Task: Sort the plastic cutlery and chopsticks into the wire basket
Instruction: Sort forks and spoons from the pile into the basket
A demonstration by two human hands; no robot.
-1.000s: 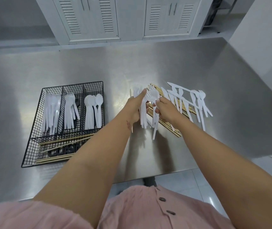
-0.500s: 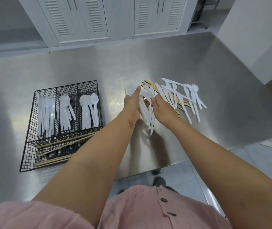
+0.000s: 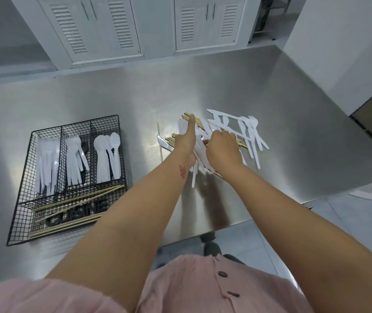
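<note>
left hand (image 3: 186, 145) clutches a bunch of white cutlery (image 3: 197, 159), thumb raised; right hand (image 3: 222, 146) curls over the tabletop (image 3: 293, 143) pile, its grasp unclear.

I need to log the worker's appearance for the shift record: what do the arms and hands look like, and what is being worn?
Both forearms are bare, with no gloves, rings, watch or bracelet visible on the left hand or the right hand. A small reddish mark sits on the left wrist. The person wears a pale pink buttoned garment with dark buttons; no sleeves reach the forearms.
</note>
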